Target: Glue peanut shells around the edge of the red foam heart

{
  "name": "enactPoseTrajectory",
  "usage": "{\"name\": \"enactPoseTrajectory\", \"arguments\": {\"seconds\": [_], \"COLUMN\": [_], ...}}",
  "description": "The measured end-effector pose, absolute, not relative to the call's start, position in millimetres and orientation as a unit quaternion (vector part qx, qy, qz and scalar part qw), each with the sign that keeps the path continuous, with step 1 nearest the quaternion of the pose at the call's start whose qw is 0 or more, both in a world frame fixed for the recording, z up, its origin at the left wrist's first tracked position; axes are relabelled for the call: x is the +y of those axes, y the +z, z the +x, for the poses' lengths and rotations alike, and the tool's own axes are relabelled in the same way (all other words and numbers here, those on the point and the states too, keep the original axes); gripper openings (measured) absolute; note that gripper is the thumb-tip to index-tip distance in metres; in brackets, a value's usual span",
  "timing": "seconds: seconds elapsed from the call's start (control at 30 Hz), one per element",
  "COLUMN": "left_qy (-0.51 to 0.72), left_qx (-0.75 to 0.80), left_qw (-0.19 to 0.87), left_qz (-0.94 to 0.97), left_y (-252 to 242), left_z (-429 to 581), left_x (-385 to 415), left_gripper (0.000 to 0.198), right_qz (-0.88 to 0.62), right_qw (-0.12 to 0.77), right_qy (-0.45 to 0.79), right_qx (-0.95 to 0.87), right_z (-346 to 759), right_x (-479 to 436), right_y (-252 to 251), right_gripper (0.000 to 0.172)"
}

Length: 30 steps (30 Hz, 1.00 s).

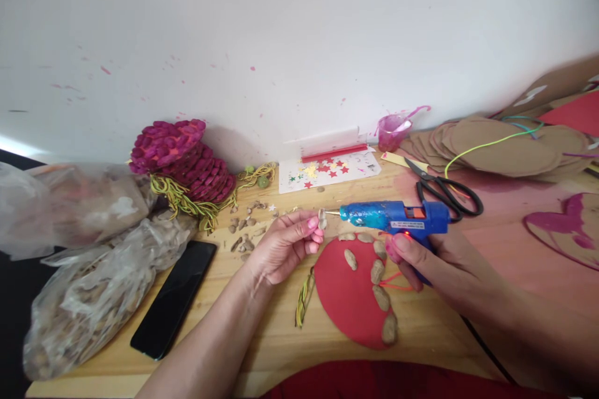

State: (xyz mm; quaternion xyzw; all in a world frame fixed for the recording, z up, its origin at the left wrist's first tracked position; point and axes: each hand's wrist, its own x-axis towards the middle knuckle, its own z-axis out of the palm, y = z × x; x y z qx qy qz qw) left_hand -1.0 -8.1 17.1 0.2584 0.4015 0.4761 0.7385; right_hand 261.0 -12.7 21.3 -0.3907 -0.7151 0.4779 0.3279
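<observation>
Between the fingertips of my left hand [287, 243] is a small pale shell piece [322, 219], its hollow side facing the glue gun. My right hand [433, 259] is wrapped round the handle of a blue glue gun [390, 215], whose metal nozzle points left and meets or nearly meets the shell piece. Below both hands a red disc [346, 293] lies on the wooden table, with several brown shells [381, 297] along its right and upper edge. A yellow-green tassel [303, 300] is at its left side and orange cord at its right.
Loose shells [243, 222] lie left of centre. Plastic bags [103, 287], a black phone [174, 299] and a magenta stack [187, 162] stand left. Behind are star stickers [327, 168] and a pink cup [393, 132]. Black scissors [442, 192] and cardboard discs [496, 146] lie right.
</observation>
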Motion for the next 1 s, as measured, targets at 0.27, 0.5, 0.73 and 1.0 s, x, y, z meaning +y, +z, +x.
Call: {"name": "enactPoseTrajectory", "arguments": {"seconds": [0.27,0.5,0.73,1.0], "left_qy": [0.48,0.504,0.514,0.51], "left_qx": [0.395,0.383,0.373,0.368], "left_qw": [0.739,0.733,0.736,0.739], "left_qz": [0.259,0.249,0.233,0.242], "left_y": [17,18,18,17], "left_z": [0,1,3,3], "left_x": [-7,-8,-8,-8], "left_gripper": [0.03,0.028,0.029,0.028], "right_qz": [-0.403,-0.368,-0.339,-0.332], "right_qw": [0.326,0.328,0.334,0.335], "right_qy": [0.467,0.507,0.495,0.457], "right_qx": [-0.717,-0.707,-0.727,-0.755], "right_z": [259,259,258,253], "right_x": [-11,-18,-18,-16], "right_y": [28,26,28,40], "right_gripper": [0.045,0.039,0.027,0.036]}}
